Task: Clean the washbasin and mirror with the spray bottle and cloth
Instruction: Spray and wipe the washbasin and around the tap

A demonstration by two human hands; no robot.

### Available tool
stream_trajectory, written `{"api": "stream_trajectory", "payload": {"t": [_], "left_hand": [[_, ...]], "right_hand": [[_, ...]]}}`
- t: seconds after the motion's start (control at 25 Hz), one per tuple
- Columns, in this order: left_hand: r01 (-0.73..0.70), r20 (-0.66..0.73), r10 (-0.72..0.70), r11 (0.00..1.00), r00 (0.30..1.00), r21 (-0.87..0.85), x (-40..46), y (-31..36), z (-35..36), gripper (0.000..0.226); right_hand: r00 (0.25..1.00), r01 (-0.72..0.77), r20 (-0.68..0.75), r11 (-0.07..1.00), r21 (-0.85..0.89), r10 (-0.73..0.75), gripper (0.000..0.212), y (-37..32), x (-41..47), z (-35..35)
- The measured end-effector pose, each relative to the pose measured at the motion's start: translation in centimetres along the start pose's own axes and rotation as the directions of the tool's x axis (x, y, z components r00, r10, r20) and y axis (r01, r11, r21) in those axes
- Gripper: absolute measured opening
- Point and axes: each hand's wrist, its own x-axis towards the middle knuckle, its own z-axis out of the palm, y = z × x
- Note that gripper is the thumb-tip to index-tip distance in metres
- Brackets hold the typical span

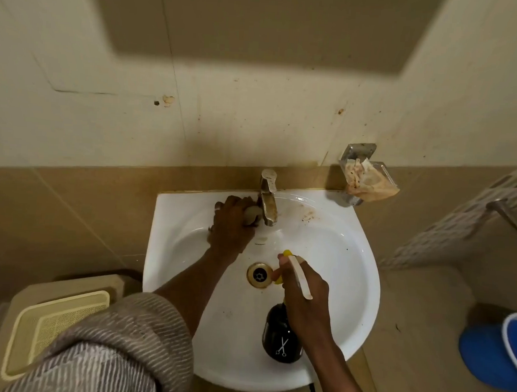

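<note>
Tap [268, 202] behind drain [259, 275]; tray [29, 318] left of washbasin [352, 260].

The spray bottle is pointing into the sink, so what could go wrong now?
The spray bottle, held in the right hand, aims toward the left hand scrubbing with the cloth beside the tap; cleaner may well hit bare skin. The brown stain right of the tap could get missed.
</note>
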Motion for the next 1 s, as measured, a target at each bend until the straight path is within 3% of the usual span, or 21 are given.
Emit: {"api": "stream_trajectory", "payload": {"t": [0.12,0.2,0.24,0.32,0.36,0.44,0.52,0.6,0.64,0.76,0.84,0.92,1.0], "left_hand": [[-0.148,-0.01,0.148,0.989,0.989,-0.012,-2.6,1.4,1.4,0.039],[-0.116,0.175,0.131,0.989,0.976,-0.097,-4.6,2.8,1.5,0.014],[-0.171,0.282,0.185,0.982,0.941,-0.075,-5.3,3.1,1.9,0.008],[-0.301,0.444,0.304,0.95,0.843,-0.079,-7.2,2.2,1.1,0.012],[-0.296,0.468,0.306,0.95,0.829,-0.097,-8.3,1.3,0.6,0.013],[-0.341,0.282,0.341,0.939,0.897,-0.05,-8.5,-1.6,0.2,0.036],[-0.414,0.131,0.405,0.909,0.905,0.043,-6.9,-3.1,-1.9,0.05],[-0.443,0.101,0.432,0.883,0.896,0.154,-4.2,-4.2,-3.5,0.057],[-0.482,0.169,0.454,0.849,0.875,0.217,-2.7,-4.7,-3.8,0.061],[-0.619,0.453,0.448,0.694,0.771,0.367,-1.3,-5.5,-3.5,0.075],[-0.691,0.512,0.48,0.606,0.712,0.394,-2.1,-6.2,-3.7,0.078],[-0.691,0.545,0.441,0.575,0.713,0.439,-3.7,-7.1,-3.4,0.073],[-0.585,0.57,0.28,0.662,0.773,0.468,-5.5,-8.2,-2.6,0.064]], "right_hand": [[1.0,0.013,-0.026,1.0,-0.001,-0.013,0.039,-0.5,0.2,0.1],[0.999,0.021,-0.037,1.0,0.011,-0.021,0.036,-0.9,0.3,0.2],[0.999,0.026,-0.041,0.999,0.027,-0.025,0.035,-1.1,0.3,-0.1],[0.998,0.049,-0.043,0.999,0.021,-0.048,0.036,-1.5,0.3,-0.7],[0.998,0.053,-0.04,0.999,-0.002,-0.053,0.037,-1.6,0.3,-1.0],[0.999,0.04,-0.029,0.999,-0.02,-0.04,0.036,-1.3,0.7,-1.4],[1.0,0.026,-0.008,1.0,-0.013,-0.026,0.035,-1.1,0.7,-1.0],[1.0,0.016,0.01,1.0,-0.019,-0.016,0.035,-1.0,0.6,-0.2],[1.0,0.016,0.017,1.0,-0.025,-0.016,0.035,-0.8,0.5,0.2],[0.998,0.033,0.046,0.999,-0.008,-0.033,0.034,-0.5,0.0,0.5],[0.998,0.035,0.051,0.999,-0.009,-0.035,0.033,-0.2,-0.2,0.5],[0.998,0.047,0.047,0.999,-0.002,-0.046,0.032,0.2,-0.4,0.3],[0.997,0.049,0.054,0.999,-0.014,-0.048,0.033,0.6,-0.6,0.2]]}}
